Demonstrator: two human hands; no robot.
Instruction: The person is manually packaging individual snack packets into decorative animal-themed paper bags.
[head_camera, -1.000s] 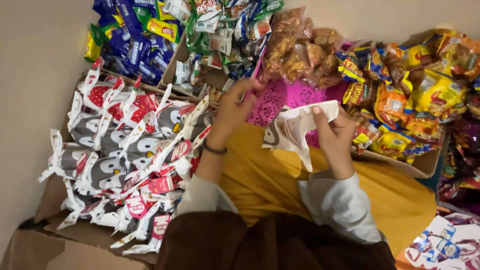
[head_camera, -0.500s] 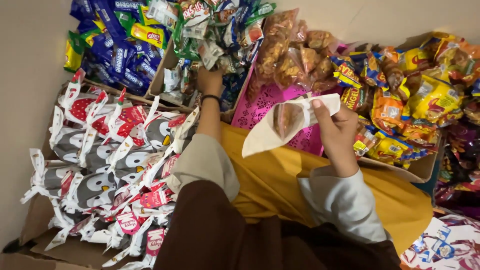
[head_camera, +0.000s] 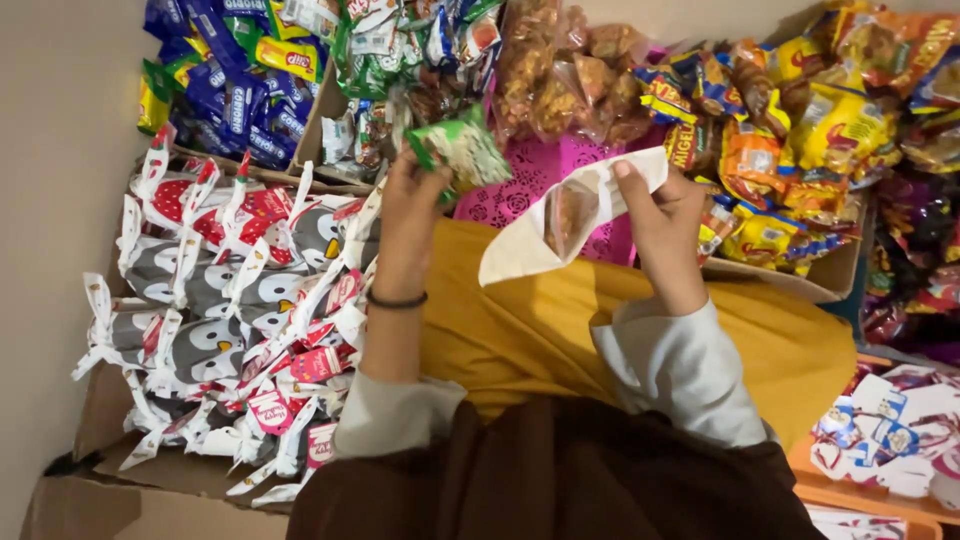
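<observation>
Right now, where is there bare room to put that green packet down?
Bare room: the yellow cloth on the lap, between the left hand holding the green packet and the right hand holding the white bag. The penguin-bag box and snack boxes are crowded.

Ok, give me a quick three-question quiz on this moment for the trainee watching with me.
1. True or false: the right hand holds the white paper bag with its mouth open.
2. What does the left hand hold? A) a green snack packet B) a blue packet C) a penguin-print bag
3. On which side of the person does the cardboard box of tied penguin-print bags lie?

Key
1. True; something brownish shows inside the opening.
2. A, the green snack packet, lifted beside the bag's mouth.
3. The person's left; the orange and yellow packets lie to the right.
</observation>
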